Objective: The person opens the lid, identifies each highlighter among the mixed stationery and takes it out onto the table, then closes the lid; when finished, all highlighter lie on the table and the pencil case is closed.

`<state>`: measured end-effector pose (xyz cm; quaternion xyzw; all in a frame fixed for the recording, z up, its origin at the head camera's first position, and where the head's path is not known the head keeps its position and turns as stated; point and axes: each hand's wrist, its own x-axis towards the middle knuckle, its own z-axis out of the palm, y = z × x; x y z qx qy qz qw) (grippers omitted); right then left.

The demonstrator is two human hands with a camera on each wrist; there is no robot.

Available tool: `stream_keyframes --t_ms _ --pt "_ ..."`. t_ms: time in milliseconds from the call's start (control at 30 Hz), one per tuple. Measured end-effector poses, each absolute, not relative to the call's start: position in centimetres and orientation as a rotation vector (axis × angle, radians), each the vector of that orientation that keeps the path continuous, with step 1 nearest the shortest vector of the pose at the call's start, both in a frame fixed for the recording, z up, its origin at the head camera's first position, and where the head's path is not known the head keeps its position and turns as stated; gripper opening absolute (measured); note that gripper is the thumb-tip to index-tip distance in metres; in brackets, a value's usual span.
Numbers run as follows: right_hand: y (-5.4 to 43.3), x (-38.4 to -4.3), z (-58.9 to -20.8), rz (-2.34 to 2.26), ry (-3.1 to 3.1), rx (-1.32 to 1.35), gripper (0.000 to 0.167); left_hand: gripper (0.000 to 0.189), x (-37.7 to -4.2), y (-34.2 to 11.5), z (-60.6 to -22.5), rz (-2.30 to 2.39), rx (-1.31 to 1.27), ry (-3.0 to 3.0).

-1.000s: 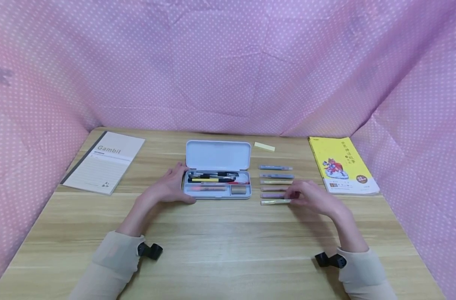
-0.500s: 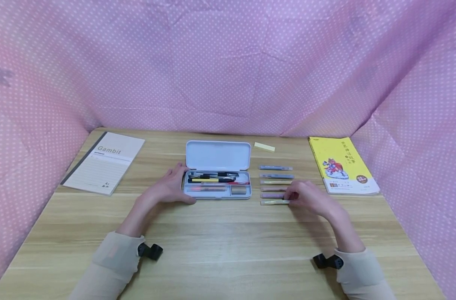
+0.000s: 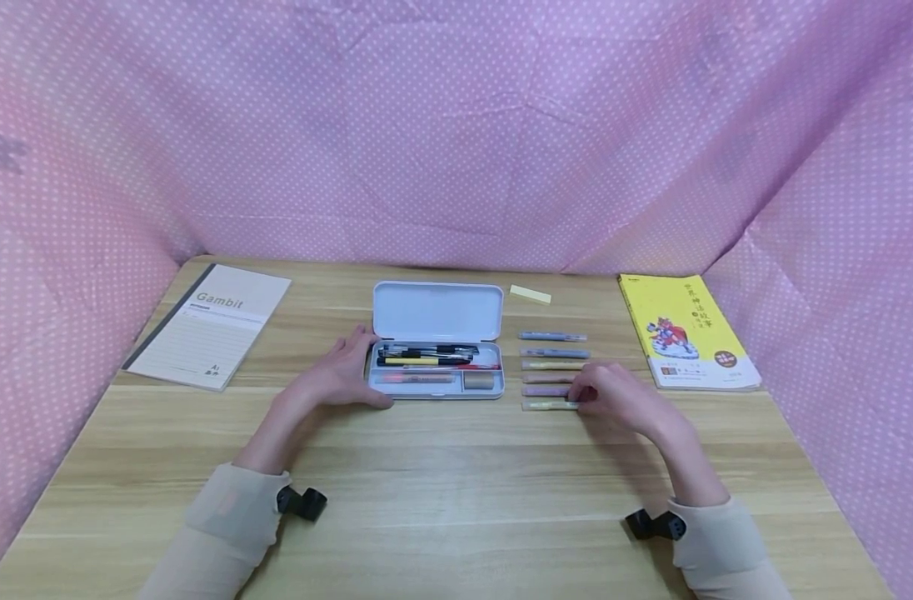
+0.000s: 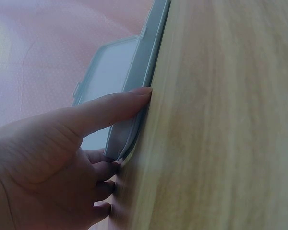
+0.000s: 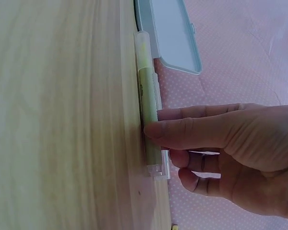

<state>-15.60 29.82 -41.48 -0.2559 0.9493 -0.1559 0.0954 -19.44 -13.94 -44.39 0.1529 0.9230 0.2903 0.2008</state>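
Observation:
In the head view an open pale pencil case (image 3: pixel 437 310) lies mid-table with its lid raised at the back. My left hand (image 3: pixel 338 375) holds its left end, thumb (image 4: pixel 117 108) along the front wall and fingers round the corner. Inside lie several pens (image 3: pixel 419 361), a pinkish marker (image 3: pixel 419 378) and a small brownish block (image 3: pixel 477 381). To the right, my right hand (image 3: pixel 617 398) pinches a yellow highlighter (image 5: pixel 148 96) between thumb and fingers, low at the tabletop. It is the nearest of a column of pastel highlighters, among them a purple one (image 3: pixel 544 391) and a blue one (image 3: pixel 554 353).
A Gambit notebook (image 3: pixel 209 327) lies at the left of the wooden table (image 3: pixel 441 500). At the right is a yellow book (image 3: pixel 685 332). A pale yellow sticky-note strip (image 3: pixel 531 294) lies behind the highlighters. Pink dotted cloth (image 3: pixel 456 150) hangs around the back and sides.
My right hand and wrist have shifted very slightly to the left along the yellow highlighter. The left hand stays in place at the pencil case.

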Motion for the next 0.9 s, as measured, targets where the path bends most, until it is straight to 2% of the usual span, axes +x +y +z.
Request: stream_keyframes --t_ms 900 --pt "29.69 -15.52 -41.45 -0.433 2.828 -0.735 0.017 0.106 -19.35 -13.89 -44.21 0.831 0.415 2.573"
